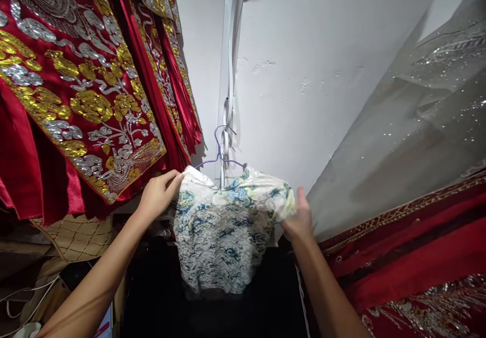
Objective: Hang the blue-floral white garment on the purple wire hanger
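Note:
A short-sleeved blouse (228, 231) with a white, blue and green pattern hangs on a thin purple hanger (217, 148). My left hand (161, 191) pinches the blouse at its left shoulder between thumb and fingers. At the opposite side, my right hand (299, 219) touches the sleeve end, its thumb pointing up and apart from the cloth. That hand is slightly blurred, and the sleeve hides its other fingers. The hanger's hook reaches up to a white strip (230, 49) on the wall.
Red garments (114, 89) with gold and silver embroidery hang close at the left. On the right are a sheer, sparkling white fabric (429, 120) and a red embroidered cloth (429, 267). A white cable (32, 290) lies at lower left. Black fabric (212, 317) lies below the blouse.

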{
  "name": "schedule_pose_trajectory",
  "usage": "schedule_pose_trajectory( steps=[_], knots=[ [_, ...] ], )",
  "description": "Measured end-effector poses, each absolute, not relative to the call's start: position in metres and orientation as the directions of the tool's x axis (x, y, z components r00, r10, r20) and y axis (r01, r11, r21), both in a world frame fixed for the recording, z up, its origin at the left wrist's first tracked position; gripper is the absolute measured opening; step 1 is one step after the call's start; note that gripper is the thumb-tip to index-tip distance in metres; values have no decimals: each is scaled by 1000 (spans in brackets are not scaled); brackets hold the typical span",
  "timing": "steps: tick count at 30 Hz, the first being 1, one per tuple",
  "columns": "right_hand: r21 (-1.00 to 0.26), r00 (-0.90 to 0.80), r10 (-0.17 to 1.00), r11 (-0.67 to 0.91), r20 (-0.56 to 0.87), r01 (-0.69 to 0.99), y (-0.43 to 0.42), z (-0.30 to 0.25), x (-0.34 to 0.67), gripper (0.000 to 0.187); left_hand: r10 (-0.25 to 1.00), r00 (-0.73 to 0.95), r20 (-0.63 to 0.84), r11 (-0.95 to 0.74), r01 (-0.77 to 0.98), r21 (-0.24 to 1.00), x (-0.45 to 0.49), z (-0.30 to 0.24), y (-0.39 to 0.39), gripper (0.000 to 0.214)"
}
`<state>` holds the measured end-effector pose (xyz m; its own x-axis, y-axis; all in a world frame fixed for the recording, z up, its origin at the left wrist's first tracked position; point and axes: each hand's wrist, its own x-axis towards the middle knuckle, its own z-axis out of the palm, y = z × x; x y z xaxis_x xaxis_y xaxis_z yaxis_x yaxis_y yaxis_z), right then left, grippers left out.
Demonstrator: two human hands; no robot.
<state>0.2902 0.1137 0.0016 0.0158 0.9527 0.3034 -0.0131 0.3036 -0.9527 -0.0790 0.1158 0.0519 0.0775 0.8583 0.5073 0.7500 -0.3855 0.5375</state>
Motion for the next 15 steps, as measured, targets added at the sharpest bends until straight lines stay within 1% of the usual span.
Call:
schedule_pose_trajectory(
  steps=[2,4,5,6,7,8,9,10,11,12,13,14,15],
  knots=[
    [-940,64,938,340,340,10,105,18,295,98,852,71,519,-406,715,569,-71,54,119,41],
    [-928,69,926,370,371,34,90,40,293,101,845,49,533,-425,668,611,-62,58,125,38],
    [-928,39,927,372,373,30,80,51,289,101,841,32,539,-431,643,634,-58,60,127,36],
    [-931,-42,931,365,364,20,70,61,284,101,836,7,549,-437,616,656,-54,62,129,35],
    [-936,-172,923,351,344,16,60,69,279,99,825,-24,565,-448,583,678,-50,63,130,35],
    [-941,-333,891,337,309,30,52,75,272,93,812,-57,580,-464,541,702,-46,64,130,36],
    [-940,-484,835,335,262,68,46,77,265,84,804,-89,589,-480,489,729,-41,64,128,39],
    [-928,-586,780,352,218,123,42,74,258,71,799,-116,589,-494,431,755,-36,64,125,43],
    [-901,-618,760,390,200,188,40,67,249,57,803,-131,581,-503,374,779,-29,63,120,47],
    [-856,-590,776,445,224,262,41,57,240,49,812,-134,569,-509,317,800,-22,62,114,51],
    [-795,-514,809,500,286,344,43,43,229,53,824,-132,551,-509,257,822,-12,61,107,54],
    [-712,-410,823,555,393,431,47,28,219,66,842,-130,524,-500,179,848,-2,60,99,57],
    [-608,-382,791,612,479,506,51,12,208,80,867,-120,483,-477,77,876,8,59,92,60]
  ],
)
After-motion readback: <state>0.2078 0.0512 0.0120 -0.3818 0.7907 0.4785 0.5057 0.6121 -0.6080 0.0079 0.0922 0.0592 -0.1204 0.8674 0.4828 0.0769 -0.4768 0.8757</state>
